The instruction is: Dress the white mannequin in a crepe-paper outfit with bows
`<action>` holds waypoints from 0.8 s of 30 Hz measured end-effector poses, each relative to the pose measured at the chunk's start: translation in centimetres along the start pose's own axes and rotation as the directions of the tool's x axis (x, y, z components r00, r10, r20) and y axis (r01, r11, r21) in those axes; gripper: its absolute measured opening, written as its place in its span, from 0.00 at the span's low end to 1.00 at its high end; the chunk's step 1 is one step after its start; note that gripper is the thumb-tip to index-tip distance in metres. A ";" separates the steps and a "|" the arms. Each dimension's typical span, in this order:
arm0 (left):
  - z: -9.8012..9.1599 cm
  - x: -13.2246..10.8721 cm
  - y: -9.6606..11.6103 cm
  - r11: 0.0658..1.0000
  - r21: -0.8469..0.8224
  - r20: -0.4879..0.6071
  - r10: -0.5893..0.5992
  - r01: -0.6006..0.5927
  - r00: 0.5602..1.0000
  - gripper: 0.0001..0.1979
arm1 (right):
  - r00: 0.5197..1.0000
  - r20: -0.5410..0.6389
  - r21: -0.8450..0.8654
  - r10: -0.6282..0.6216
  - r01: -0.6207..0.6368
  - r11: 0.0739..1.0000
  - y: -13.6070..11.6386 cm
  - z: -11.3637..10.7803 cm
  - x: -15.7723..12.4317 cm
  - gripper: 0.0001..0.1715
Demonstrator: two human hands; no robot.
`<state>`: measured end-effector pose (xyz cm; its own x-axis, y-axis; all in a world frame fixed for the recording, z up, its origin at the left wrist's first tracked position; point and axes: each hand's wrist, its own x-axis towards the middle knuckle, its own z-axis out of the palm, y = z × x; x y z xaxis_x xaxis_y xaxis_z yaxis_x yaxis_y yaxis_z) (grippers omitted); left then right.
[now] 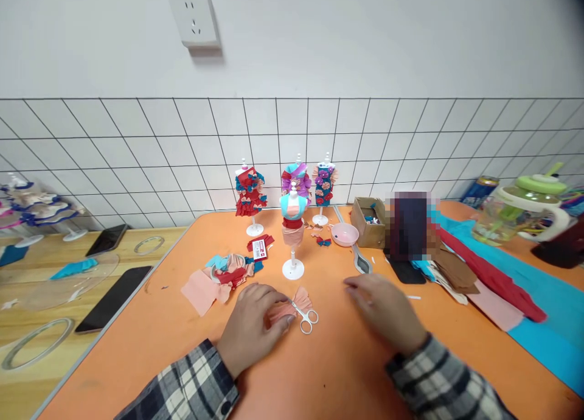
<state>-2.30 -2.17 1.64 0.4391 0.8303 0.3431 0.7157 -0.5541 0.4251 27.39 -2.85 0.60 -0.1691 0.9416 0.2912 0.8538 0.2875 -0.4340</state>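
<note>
Crepe piece (302, 298), pink, partly hidden by left hand (255, 324)

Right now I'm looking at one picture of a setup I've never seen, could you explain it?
There's no machine: a camera worn on a person's head looks forward and down at their bare hands. The left hand is over a crinkled peach-coloured piece, with silver scissors lying across it; I can't tell whether the hand grips anything. The right hand, slightly blurred, shows nothing held. On the orange tabletop stands a white dress form wearing blue, red and pink material, with three dressed forms behind it. To its right are a shallow pink bowl and an open brown cardboard box.
</note>
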 end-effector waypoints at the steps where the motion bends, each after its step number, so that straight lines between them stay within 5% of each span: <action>1: -0.2 -0.1 0.1 1.000 -0.011 -0.025 0.025 -0.025 0.999 0.09 | 0.995 -0.055 -0.007 0.086 -0.087 0.996 2.6 -1.1 -0.1 0.18; 4: -0.7 -0.4 0.5 0.995 -0.023 -0.089 0.096 -0.099 0.991 0.08 | 0.965 -0.074 -0.026 0.253 -0.256 0.966 9.7 -3.8 -1.0 0.18; 7: -0.6 -0.6 0.7 0.989 -0.033 -0.091 0.141 -0.144 0.986 0.09 | 0.983 0.024 -0.012 0.184 -0.184 0.983 13.0 -4.5 -2.2 0.17; 19: -0.4 -0.6 1.1 0.983 -0.060 -0.043 0.171 -0.174 0.984 0.09 | 0.993 0.096 -0.287 0.065 -0.035 0.957 9.6 -2.9 -1.9 0.07; 24: -0.4 -0.9 0.9 0.976 -0.073 -0.067 0.201 -0.205 0.977 0.09 | 0.997 -0.017 -0.331 -0.077 0.067 0.941 7.9 -3.8 -1.8 0.06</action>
<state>-2.27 -3.44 2.01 0.5365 0.6965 0.4764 0.5689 -0.7155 0.4055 36.32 -2.98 -0.12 -0.2254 0.9136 0.3383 0.9553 0.2754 -0.1072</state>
